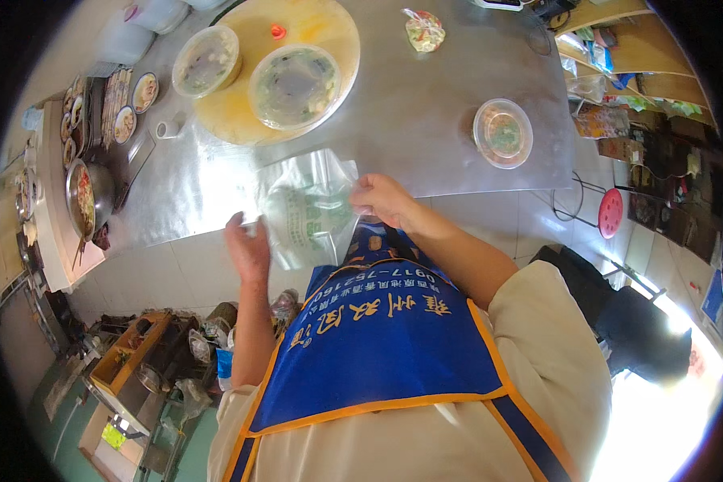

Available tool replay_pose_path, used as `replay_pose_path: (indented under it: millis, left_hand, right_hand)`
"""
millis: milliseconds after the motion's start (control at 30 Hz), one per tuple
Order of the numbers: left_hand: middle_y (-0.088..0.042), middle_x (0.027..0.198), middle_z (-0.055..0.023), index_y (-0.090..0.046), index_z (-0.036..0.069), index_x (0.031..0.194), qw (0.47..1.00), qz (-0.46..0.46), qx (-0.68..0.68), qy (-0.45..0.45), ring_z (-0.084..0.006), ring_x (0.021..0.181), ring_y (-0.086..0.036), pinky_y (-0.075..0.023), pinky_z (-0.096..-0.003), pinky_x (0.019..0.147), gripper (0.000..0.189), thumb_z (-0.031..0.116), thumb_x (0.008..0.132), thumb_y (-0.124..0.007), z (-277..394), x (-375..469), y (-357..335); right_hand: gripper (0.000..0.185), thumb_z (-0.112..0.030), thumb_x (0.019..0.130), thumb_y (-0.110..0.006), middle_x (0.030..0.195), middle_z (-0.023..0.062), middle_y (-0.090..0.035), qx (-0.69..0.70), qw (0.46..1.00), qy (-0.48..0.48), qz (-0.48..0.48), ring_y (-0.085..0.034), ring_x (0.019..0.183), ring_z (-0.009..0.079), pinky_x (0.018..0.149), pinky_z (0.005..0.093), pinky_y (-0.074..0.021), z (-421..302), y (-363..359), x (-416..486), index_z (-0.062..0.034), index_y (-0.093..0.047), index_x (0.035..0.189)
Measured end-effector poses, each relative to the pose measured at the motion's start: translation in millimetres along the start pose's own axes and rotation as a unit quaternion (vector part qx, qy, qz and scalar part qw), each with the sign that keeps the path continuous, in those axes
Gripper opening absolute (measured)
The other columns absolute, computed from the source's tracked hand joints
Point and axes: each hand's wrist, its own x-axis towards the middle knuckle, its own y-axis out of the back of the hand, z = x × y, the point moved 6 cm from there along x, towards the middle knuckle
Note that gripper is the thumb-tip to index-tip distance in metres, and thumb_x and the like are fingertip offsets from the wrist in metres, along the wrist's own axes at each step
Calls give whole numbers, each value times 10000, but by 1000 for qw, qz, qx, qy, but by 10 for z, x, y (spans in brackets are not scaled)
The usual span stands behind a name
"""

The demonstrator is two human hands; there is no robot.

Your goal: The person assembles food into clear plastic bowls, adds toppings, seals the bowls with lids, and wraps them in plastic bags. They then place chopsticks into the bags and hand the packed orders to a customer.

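A clear plastic bag (304, 211) with green printing hangs at the near edge of the steel table (416, 126), partly over the tabletop. My right hand (385, 199) pinches the bag's right side between thumb and fingers. Beside the bag's left side is my left hand (250, 250), slightly blurred, its thumb and fingers apart and nothing seen between them. Beyond the bag, a round cutting board (229, 123) bears two lidded clear plastic tubs, a larger one (295, 87) and another (206, 61) at its left. Their contents look whitish and green.
A lidded tub (503, 134) stands at the table's right, with a small tied bag of food (425, 33) farther back. At left are small dishes (145, 93), a white roll (167, 129) and a metal bowl of food (90, 199). A red stool (610, 213) stands at right.
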Motion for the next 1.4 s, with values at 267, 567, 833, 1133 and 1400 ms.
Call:
replay_pose_path:
  millis: [267, 567, 833, 1133, 1400]
  left_hand:
    - [-722, 1074, -134, -663, -31, 1133, 904, -344, -250, -37, -193, 933, -672, -537, -316, 821, 242, 181, 1017, -666, 1646, -459, -1025]
    - [-656, 965, -41, -640, 64, 1000, 468, -270, -830, 135, -172, 901, -609, -492, -344, 900, 229, 194, 1089, -475, 1809, 242, -365]
    - [-656, 923, -44, -616, 61, 1084, 566, -452, -675, 140, -114, 757, -555, -435, -240, 628, 222, 255, 1090, -507, 2213, 111, -906]
    - [-630, 1269, -197, -595, 31, 1257, 934, -149, 119, -302, -412, 1168, -597, -494, -462, 1007, 447, 67, 840, -754, 2548, 176, -939]
    - [-665, 1260, -185, -557, 45, 1356, 882, -278, 224, -309, -395, 1164, -632, -508, -474, 1020, 578, 189, 850, -795, 2433, -100, -1800]
  right_hand:
    - [280, -93, 878, -811, 939, 87, -668, 16, 990, 112, 81, -655, 850, 169, 730, 312, -525, -508, -78, -469, 35, -637, 1056]
    - [406, -276, 792, -872, 884, 136, -707, -241, 898, 85, 358, -672, 841, 242, 792, 372, -551, -307, 1680, -809, -3, -691, 1033]
    - [920, -271, 740, -866, 1465, 237, -504, -491, 784, 297, 236, -545, 1321, 344, 1084, 449, -469, -880, 984, -1465, -37, -417, 1508]
    - [241, -94, 881, -630, 1157, 204, -710, -437, 792, 204, 376, -639, 1156, 418, 978, 491, -524, -917, 1419, -689, -27, -682, 1107]
    - [330, -159, 844, -711, 1115, 224, -723, -333, 862, 210, 318, -694, 1069, 414, 919, 457, -559, -918, 1387, -368, -35, -708, 1150]
